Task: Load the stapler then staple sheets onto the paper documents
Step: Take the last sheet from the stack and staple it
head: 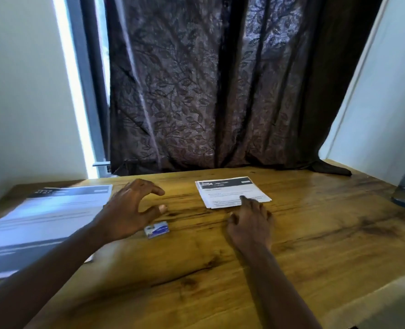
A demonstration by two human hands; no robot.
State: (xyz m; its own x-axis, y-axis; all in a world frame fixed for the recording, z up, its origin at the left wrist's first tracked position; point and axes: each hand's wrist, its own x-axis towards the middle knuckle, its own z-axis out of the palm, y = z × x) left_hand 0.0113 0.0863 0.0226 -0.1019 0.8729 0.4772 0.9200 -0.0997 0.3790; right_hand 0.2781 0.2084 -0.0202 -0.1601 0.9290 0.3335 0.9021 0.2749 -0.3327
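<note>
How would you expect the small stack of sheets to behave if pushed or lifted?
The small stack of sheets looks thin, so probably floppy when lifted. Its edges are fanned, so pushing on the glossy table may spread them.

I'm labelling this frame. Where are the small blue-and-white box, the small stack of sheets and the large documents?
small blue-and-white box (156,230): head view, middle of its top face.
small stack of sheets (225,190): head view, upper part of the top sheet.
large documents (42,219): head view, middle of the top page.
</note>
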